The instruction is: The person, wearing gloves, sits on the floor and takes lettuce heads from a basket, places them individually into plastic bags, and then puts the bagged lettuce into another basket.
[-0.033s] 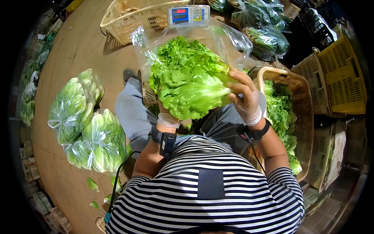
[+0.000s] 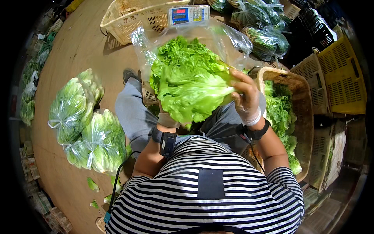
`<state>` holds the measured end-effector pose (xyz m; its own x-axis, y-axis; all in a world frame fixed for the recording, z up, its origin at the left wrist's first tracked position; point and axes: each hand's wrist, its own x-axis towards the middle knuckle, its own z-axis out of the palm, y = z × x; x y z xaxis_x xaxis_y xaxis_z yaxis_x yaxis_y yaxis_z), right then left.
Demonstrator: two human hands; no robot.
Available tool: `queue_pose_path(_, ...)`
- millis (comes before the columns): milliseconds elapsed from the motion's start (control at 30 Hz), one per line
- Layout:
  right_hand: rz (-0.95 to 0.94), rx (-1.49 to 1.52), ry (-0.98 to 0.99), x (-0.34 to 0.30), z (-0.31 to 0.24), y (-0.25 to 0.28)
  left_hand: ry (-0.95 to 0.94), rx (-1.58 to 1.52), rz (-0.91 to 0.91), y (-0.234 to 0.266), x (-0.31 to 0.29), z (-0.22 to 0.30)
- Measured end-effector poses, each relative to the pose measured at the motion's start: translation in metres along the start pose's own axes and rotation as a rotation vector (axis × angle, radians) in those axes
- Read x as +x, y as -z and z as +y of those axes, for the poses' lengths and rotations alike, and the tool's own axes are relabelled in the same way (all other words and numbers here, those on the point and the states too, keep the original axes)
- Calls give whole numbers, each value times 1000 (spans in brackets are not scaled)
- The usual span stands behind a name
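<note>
A leafy head of green lettuce (image 2: 194, 87) lies across my lap area, its pale stem end toward the right. My right hand (image 2: 246, 95), in a thin clear glove, closes its fingers on that stem end. Only the gloved wrist of my left hand (image 2: 167, 120) shows; leaves cover its fingers, apparently beneath the lettuce. Just beyond, a clear plastic bag (image 2: 243, 43) spreads behind more frilly leaves (image 2: 181, 48), in front of a digital scale display (image 2: 188, 15).
At right stands a tan crate (image 2: 306, 128) of loose lettuce (image 2: 278, 113). Bagged lettuce (image 2: 103, 142) rests on the floor at left, near scattered leaves (image 2: 92, 184). An upright tan crate (image 2: 136, 21), bagged greens (image 2: 267, 35) and a yellow crate (image 2: 344, 78) stand farther off.
The lettuce has shifted slightly down and tilted, its lower leaves covering more of my left wrist. My right hand stays at the stem end.
</note>
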<state>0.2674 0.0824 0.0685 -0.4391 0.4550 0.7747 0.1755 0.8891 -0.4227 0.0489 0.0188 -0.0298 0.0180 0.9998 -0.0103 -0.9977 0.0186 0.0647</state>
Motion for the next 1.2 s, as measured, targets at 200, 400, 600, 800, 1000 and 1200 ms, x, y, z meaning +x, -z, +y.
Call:
queue_pose_path(200,745,663,-868,1,34,-5,-350,711,219,7,-1,3)
queue_pose_path(400,253,832,-1101,-1,28,-19,-388,1127,88,32,-8,42)
queue_pose_path(600,-217,942,-1182,-16,15,-40,-464,1534,181,65,-12,75)
queue_pose_path(800,311,1102,-1165,-24,21,-53,-311,1255,91,26,-22,66)
queue_pose_path(1000,448,1003,-1124,-13,11,-53,-400,1581,118,40,-31,73)
queue_pose_path(1200,-34,849,-1105,-13,-7,-50,-436,1841,138,54,-43,76)
